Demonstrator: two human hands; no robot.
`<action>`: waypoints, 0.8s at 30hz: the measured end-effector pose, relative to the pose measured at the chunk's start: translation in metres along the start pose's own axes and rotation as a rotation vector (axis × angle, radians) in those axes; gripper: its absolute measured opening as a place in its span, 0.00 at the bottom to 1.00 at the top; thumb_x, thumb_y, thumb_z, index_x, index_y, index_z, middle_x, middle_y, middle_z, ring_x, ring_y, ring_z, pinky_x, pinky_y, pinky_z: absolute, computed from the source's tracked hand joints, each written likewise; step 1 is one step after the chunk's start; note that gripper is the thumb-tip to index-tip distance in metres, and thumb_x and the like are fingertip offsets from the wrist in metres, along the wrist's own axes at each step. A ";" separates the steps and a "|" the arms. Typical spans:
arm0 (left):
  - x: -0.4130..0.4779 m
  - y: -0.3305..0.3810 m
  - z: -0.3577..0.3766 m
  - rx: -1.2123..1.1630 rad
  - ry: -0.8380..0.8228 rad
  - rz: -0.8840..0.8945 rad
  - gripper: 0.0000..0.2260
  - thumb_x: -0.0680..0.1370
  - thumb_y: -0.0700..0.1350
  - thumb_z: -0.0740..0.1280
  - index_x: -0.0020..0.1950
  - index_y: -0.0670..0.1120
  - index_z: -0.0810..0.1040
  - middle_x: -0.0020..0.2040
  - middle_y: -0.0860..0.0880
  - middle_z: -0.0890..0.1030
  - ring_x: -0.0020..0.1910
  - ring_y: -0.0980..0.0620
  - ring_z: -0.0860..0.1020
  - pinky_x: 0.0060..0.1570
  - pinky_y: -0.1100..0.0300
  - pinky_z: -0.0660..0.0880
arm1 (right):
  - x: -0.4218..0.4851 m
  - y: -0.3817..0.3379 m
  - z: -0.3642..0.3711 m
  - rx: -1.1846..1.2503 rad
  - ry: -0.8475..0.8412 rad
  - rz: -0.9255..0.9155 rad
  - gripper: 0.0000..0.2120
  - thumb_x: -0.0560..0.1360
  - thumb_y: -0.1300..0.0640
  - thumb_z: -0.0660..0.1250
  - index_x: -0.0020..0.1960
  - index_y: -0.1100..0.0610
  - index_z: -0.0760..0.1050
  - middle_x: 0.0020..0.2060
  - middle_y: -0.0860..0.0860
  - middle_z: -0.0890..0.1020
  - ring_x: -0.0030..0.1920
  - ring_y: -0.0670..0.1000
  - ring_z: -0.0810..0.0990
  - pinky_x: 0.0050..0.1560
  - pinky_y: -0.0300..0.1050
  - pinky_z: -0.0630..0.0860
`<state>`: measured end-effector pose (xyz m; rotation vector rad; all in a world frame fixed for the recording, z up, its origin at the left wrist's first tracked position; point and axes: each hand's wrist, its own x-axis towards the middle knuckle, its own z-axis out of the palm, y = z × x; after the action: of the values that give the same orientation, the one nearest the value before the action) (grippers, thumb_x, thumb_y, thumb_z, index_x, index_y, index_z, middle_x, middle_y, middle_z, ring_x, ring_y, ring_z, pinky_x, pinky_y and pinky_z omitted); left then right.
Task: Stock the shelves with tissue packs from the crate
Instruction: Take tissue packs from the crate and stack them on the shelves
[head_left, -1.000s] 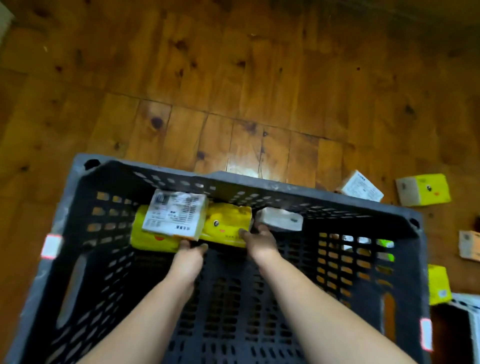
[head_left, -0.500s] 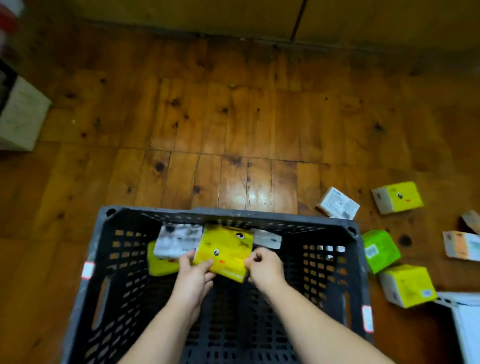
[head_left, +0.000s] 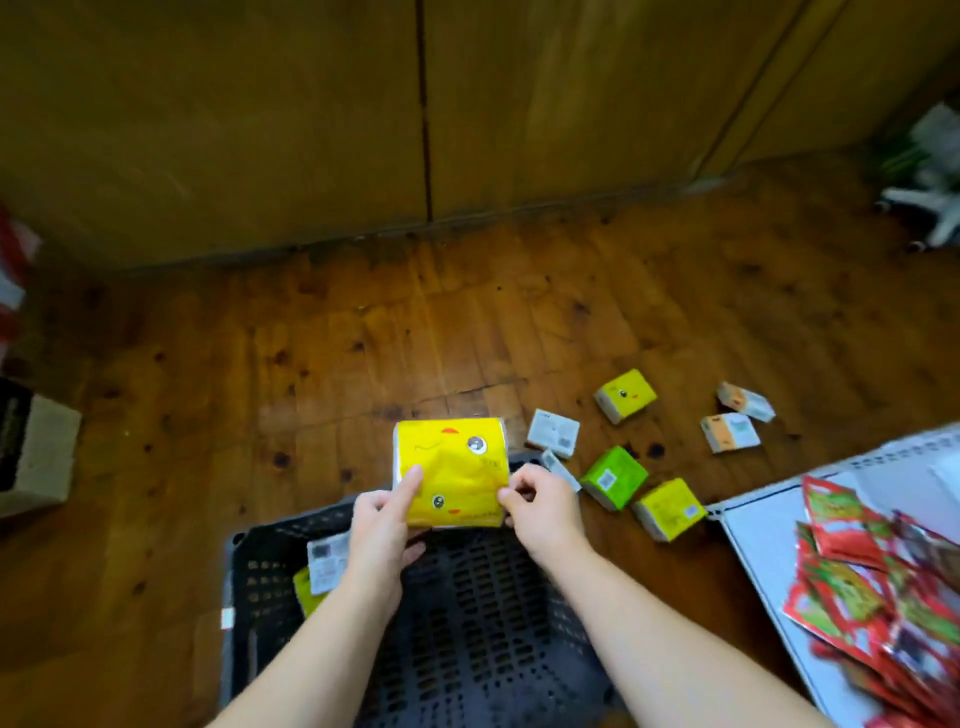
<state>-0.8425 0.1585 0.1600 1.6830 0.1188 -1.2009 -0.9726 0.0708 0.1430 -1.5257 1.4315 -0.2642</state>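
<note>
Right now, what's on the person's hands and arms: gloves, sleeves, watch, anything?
Nothing worn that shows. The left hand and right hand are bare: no gloves, no rings to be seen. The left forearm and right forearm are bare to the frame edge, with no sleeve cuff, watch, band or marking in view.

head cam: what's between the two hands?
In the head view, a yellow tissue pack: the left hand holds its left edge, the right hand pinches its right edge, over the far side of the black crate.

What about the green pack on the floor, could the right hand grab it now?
Probably not yet: the right hand pinches the yellow pack. Otherwise the green pack lies uncovered nearby.
</note>
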 end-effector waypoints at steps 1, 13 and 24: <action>-0.009 0.008 0.008 0.026 -0.026 0.013 0.21 0.74 0.54 0.68 0.56 0.40 0.70 0.54 0.40 0.80 0.52 0.42 0.80 0.49 0.50 0.73 | -0.008 -0.004 -0.014 0.020 0.042 -0.006 0.17 0.72 0.62 0.68 0.29 0.50 0.66 0.29 0.46 0.73 0.39 0.56 0.78 0.45 0.48 0.75; -0.134 -0.003 0.153 0.304 -0.521 0.097 0.18 0.72 0.34 0.63 0.59 0.47 0.68 0.52 0.41 0.76 0.44 0.43 0.76 0.36 0.56 0.73 | -0.122 0.043 -0.184 0.827 0.417 0.238 0.10 0.75 0.53 0.67 0.56 0.53 0.74 0.54 0.54 0.80 0.55 0.55 0.79 0.56 0.50 0.75; -0.253 -0.112 0.336 0.522 -0.929 -0.002 0.29 0.59 0.40 0.62 0.61 0.45 0.73 0.48 0.39 0.80 0.40 0.48 0.79 0.37 0.57 0.76 | -0.214 0.193 -0.352 0.912 0.749 0.333 0.26 0.58 0.42 0.75 0.53 0.52 0.77 0.51 0.51 0.83 0.53 0.55 0.81 0.56 0.55 0.78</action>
<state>-1.2499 0.0668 0.2807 1.3574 -0.8194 -2.0091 -1.4079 0.1152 0.2656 -0.4210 1.7248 -1.1836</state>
